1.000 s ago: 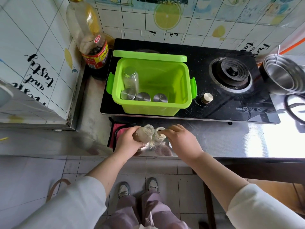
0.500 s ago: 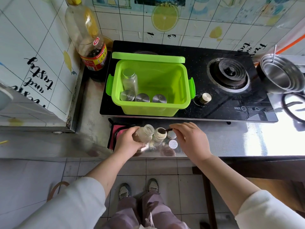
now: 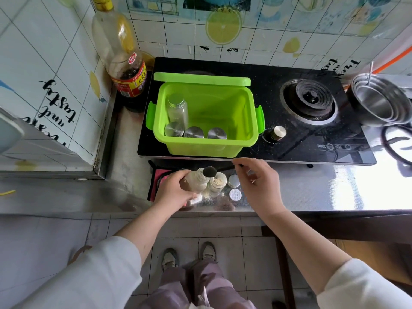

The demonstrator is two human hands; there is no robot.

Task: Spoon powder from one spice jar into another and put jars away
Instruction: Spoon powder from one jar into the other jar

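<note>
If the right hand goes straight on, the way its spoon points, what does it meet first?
Likely the tilted jar that the left hand holds: the spoon bowl hangs at its mouth, though depth is unclear.

Steel counter with stove, jar, lids

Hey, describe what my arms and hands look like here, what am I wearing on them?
Loose white fabric sleeves cover both upper arms: the left sleeve and right sleeve end near the elbows, forearms bare. The left hand and right hand wear no gloves; no watch shows.
</note>
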